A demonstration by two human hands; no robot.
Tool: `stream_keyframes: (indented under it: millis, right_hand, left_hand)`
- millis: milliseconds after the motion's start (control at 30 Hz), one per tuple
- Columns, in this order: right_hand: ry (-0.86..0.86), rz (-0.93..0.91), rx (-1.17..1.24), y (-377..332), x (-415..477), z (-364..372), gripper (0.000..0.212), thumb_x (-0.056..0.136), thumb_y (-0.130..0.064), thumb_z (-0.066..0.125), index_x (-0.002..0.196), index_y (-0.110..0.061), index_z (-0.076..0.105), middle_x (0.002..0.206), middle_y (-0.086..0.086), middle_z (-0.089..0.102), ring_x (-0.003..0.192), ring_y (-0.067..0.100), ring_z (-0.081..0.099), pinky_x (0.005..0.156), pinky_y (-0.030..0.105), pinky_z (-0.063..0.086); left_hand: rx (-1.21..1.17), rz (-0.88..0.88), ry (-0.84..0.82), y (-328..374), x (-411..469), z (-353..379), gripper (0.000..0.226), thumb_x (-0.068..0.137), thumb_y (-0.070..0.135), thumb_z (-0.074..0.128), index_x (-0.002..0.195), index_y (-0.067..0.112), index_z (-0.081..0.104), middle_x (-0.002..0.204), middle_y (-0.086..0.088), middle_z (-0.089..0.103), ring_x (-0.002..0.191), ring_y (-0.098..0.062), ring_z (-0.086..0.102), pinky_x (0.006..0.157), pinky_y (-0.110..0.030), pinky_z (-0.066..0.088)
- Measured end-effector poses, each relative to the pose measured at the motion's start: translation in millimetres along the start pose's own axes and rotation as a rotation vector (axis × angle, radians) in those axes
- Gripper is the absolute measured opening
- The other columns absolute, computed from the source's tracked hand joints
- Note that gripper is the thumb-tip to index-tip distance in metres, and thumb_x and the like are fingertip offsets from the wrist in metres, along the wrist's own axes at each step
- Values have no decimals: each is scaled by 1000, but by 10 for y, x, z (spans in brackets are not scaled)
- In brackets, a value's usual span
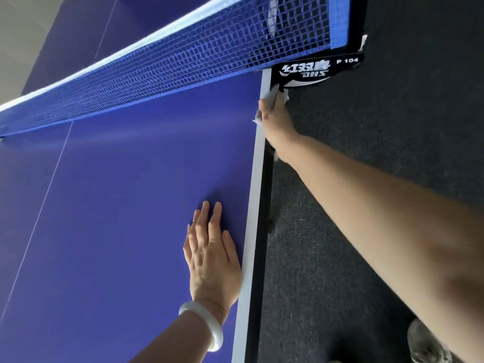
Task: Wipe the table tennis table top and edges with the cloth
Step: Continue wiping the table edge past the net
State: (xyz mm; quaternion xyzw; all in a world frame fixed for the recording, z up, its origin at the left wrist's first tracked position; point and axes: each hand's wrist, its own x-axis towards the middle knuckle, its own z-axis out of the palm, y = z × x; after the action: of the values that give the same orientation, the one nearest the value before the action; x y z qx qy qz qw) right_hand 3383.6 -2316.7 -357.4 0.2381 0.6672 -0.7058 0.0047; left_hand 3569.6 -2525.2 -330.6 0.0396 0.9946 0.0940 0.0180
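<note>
Cloth (271, 95) in right hand (273, 121) at table (131, 205) edge, left hand (212, 255) flat nearby.

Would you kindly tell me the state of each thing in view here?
Crumpled white cloth: gripped, pressed against the table's white edge stripe.
Right hand: grips the cloth.
Left hand: flat, fingers straight, resting on the blue table top.
Blue mesh net: stretched, held by the black clamp.

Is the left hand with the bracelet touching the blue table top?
Touching. The head view shows the left hand flat, palm down, on the table top.
</note>
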Motion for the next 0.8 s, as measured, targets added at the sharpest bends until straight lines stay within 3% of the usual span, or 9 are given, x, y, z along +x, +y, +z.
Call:
stream_keyframes:
  millis: [100,267,333,433,533,633,700,767,800]
  right_hand:
    - [52,-15,89,318,-689,208,58,107,-31,33,157,-10,16,163,14,22,150,28,23,123,45,20]
    - [57,-54,96,821,-2042,505,68,102,-53,29,157,-24,1,165,-4,6,152,11,13,122,19,12]
    - [43,-46,104,757,-1828,463,71,102,-46,33,158,-16,1,165,-3,3,154,18,10,124,28,15]
    - [6,-34,118,432,-1008,310,66,105,-35,35,160,-15,4,160,8,22,131,29,47,113,44,41]
    - [13,-16,199,71,-205,25,60,108,-28,39,160,-23,9,137,6,43,92,11,57,88,27,58]
    - [11,6,294,-59,33,-52,51,109,-23,35,158,-17,21,111,2,54,80,5,56,97,38,54]
    - [52,-24,204,48,-197,72,55,108,-27,34,159,-18,16,135,10,51,106,14,59,107,44,47]
    - [123,-74,75,300,-713,263,58,107,-30,33,159,-16,15,162,11,26,144,24,33,119,46,30]
    - [125,-122,53,450,-1036,348,57,108,-29,32,160,-16,12,166,8,13,151,23,21,121,45,26]
  left_hand:
    - [7,4,-5,0,8,-14,57,98,31,17,155,29,22,163,12,10,151,-9,5,123,-33,4]
    - [16,13,-14,12,1,-20,57,99,30,18,156,27,20,164,11,9,151,-8,2,124,-37,6]
    - [12,10,-13,5,8,-25,57,99,31,18,156,28,20,164,12,8,151,-7,2,124,-33,3]
    - [12,-3,-9,10,4,-17,58,98,33,14,155,31,20,164,15,6,150,-5,0,121,-27,-4]
    - [0,5,-4,4,1,-11,57,98,33,15,155,31,21,163,15,8,150,-5,1,122,-28,-2]
    - [-4,7,1,-12,7,7,57,98,33,15,155,31,23,163,14,9,150,-6,2,123,-33,3]
    - [-6,-1,-1,-7,1,4,57,98,33,15,155,32,22,163,15,8,150,-5,1,123,-32,2]
    - [-12,-6,-7,-3,1,-10,58,97,35,14,155,32,22,163,16,7,150,-5,0,123,-32,2]
    - [-12,-7,-11,1,1,-15,59,97,36,13,155,32,21,163,16,7,150,-5,0,123,-33,2]
